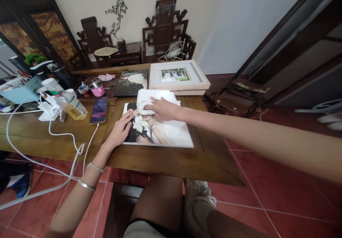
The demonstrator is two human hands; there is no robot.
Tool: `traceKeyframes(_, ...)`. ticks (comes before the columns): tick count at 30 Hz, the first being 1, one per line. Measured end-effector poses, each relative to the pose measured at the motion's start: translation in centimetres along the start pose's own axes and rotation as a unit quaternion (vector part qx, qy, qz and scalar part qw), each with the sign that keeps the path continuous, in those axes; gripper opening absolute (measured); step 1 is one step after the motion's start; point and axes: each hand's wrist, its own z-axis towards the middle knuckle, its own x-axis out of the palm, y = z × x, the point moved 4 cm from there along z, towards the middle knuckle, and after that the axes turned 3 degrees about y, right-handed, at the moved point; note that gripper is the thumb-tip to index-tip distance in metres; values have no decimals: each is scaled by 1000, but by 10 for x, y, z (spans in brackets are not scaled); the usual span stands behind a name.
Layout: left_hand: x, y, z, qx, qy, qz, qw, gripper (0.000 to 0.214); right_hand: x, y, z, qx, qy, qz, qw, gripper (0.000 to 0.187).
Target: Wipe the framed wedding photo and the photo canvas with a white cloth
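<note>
A photo panel (173, 133) with a printed picture of two people lies flat on the wooden table. Its left edge is under the fingers of my left hand (120, 129), which rests there stretched out and holds nothing. On the panel's upper part my right hand (162, 109) grips a folded white cloth (149, 97) and presses it against the picture. The cloth and hand hide part of the print. Just behind lie a dark photo panel (130, 83) and a light wooden picture frame (196, 76) with a small photo, which sits on another frame-like piece.
Left of the panel are a phone (98, 110) on a white cable, a bottle of yellowish liquid (72, 106), a power strip (48, 107) and a pink cup (97, 88). The table's front edge (165, 168) is near my knees. A brown bag (235, 97) stands to the right.
</note>
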Motion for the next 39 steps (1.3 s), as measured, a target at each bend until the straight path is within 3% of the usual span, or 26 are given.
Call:
traceKeyframes(2,0,0,0,-1,1,1,1000,45,-2,2,3,14,-2,-6,1000,59)
traceKeyframes(5,0,1,0,2,-1,4,1000,45,0,25,-9,9,2,-22,1000,60)
traceKeyframes(11,0,-1,1,0,5,-3,1000,43,15,96,-71,-37,53,-8,998,63)
traceKeyframes(14,0,-1,0,-7,5,-6,1000,44,23,113,-95,-77,71,0,994,60)
traceKeyframes(16,0,0,0,-8,2,-6,1000,44,25,108,-99,-89,71,2,993,59)
traceKeyframes(19,1,2,0,-1,-2,-3,1000,45,24,78,-89,-85,38,-1,996,60)
traceKeyframes(24,2,5,0,2,-4,-7,1000,44,14,13,-51,-3,-33,-6,999,60)
traceKeyframes(27,1,3,0,9,-10,-10,1000,44,10,0,-30,51,-27,-2,998,59)
traceKeyframes(31,-6,-4,-3,15,-76,-24,997,43,6,23,-14,56,-18,-17,998,60)
traceKeyframes(35,-11,-8,-7,23,-122,-47,991,47,8,68,-20,-53,-3,-28,998,60)
traceKeyframes(39,-11,-6,-8,36,-127,-48,990,52,9,100,-50,-143,39,-2,989,60)
